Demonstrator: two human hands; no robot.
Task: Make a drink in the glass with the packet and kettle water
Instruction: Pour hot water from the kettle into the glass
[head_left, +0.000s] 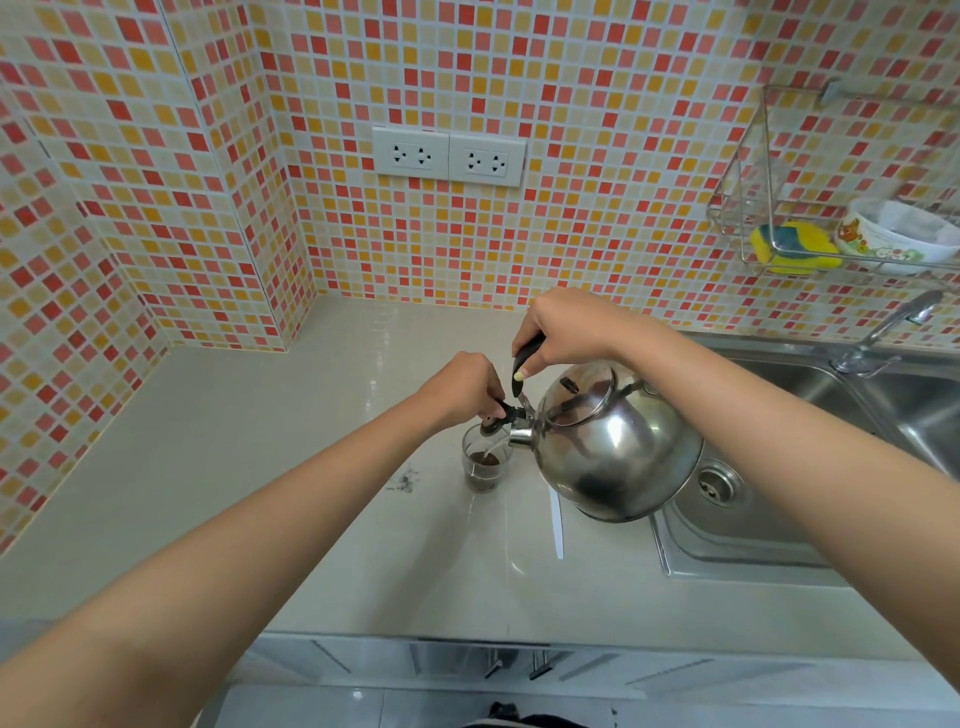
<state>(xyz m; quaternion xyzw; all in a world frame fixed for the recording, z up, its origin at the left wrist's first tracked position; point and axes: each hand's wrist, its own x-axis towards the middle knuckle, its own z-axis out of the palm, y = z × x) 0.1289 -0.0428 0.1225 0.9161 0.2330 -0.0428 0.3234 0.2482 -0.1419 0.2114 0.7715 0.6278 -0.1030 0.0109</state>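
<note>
Left hand (462, 387): fingers curled, pinching the black spout cap (500, 415) above the glass; fingertips partly hidden.
Glass (485, 465): one, upright on the table (311, 467), brown powder inside, water streaming in.
Right hand (563, 330): fingers clamped round the black handle (527, 353).
Kettle (613, 447): one, steel, tilted, spout over the glass.
Packet: not visible.

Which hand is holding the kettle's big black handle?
The right hand grips the black handle and tilts the kettle. The left hand only holds the small spout cap open above the glass.
</note>
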